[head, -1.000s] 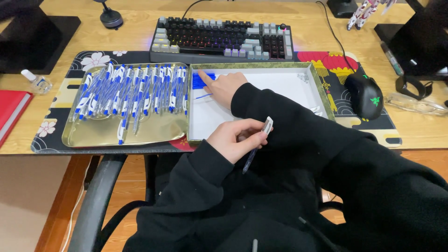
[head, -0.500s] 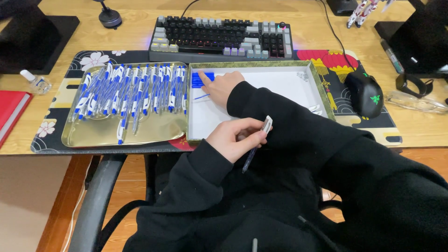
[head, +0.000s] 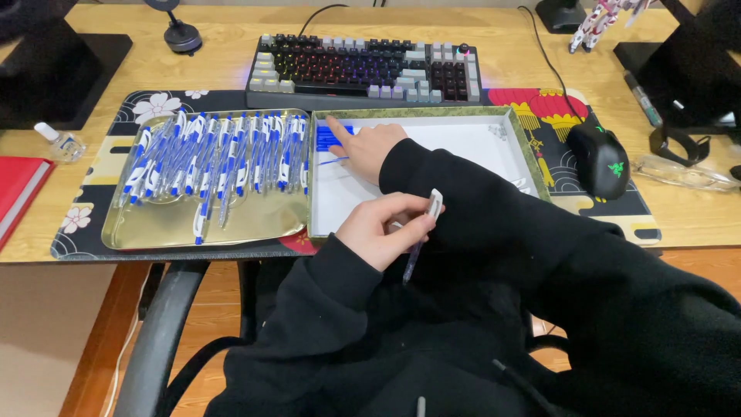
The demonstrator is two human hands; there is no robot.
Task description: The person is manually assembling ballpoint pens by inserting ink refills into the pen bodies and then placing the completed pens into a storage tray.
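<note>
My right hand reaches across into a shallow white box with a green rim. Its fingers lie stretched out on a small pile of blue pen parts in the box's far left corner. A thin blue refill lies just under the thumb. My left hand hovers over the box's near edge, closed on a clear pen barrel that points down toward my lap. Both arms wear black sleeves and cross each other.
A gold tray left of the box holds several blue and white pens. Behind are a lit keyboard and a desk mat. A black mouse sits right, a red notebook far left, and a small bottle.
My right hand's fingers have shifted slightly over the blue parts. My left hand stays where it was with the barrel.
</note>
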